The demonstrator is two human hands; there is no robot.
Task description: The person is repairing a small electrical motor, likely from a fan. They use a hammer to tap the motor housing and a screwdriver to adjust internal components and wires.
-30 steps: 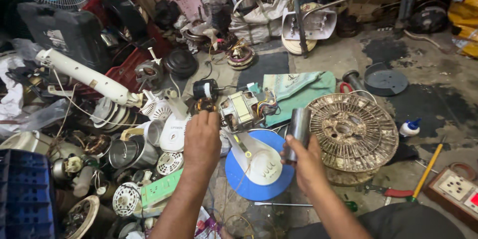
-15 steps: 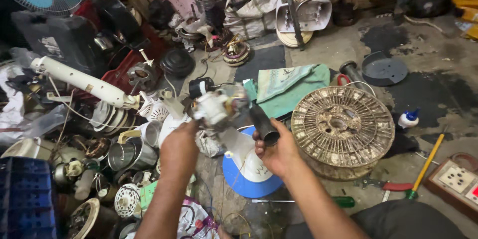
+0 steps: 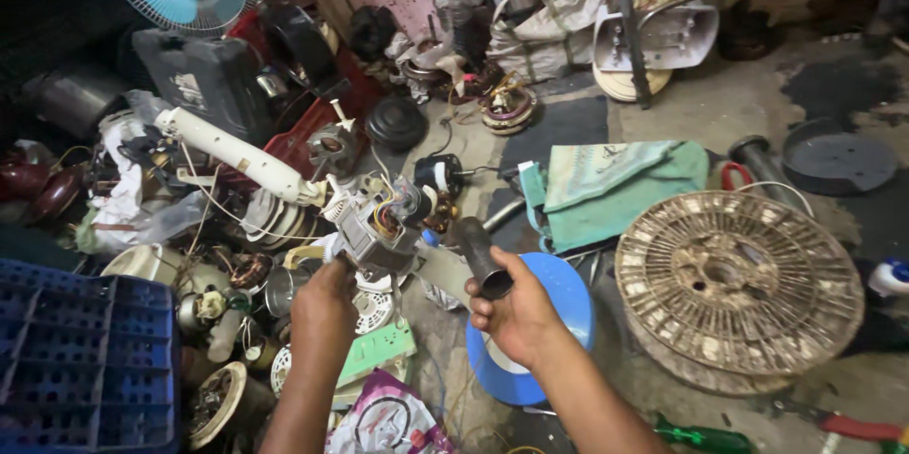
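Starting at the left, a blue crate (image 3: 80, 359) sits on the floor beside scattered fan parts, with a white fan column (image 3: 237, 156) lying above it. Left hand (image 3: 324, 307) — grip closed around the underside of a fan motor (image 3: 379, 227) with exposed copper windings, held raised above the cluttered floor; right hand (image 3: 516, 312) — grip closed on a dark metal tube (image 3: 483, 255), just beside the motor. Farther right lie a blue round base (image 3: 568, 298), a green cloth (image 3: 615, 184) and a rusty fan guard (image 3: 739, 288).

Left hand (image 3: 324, 307) and right hand (image 3: 516, 312) raised (both clenched).
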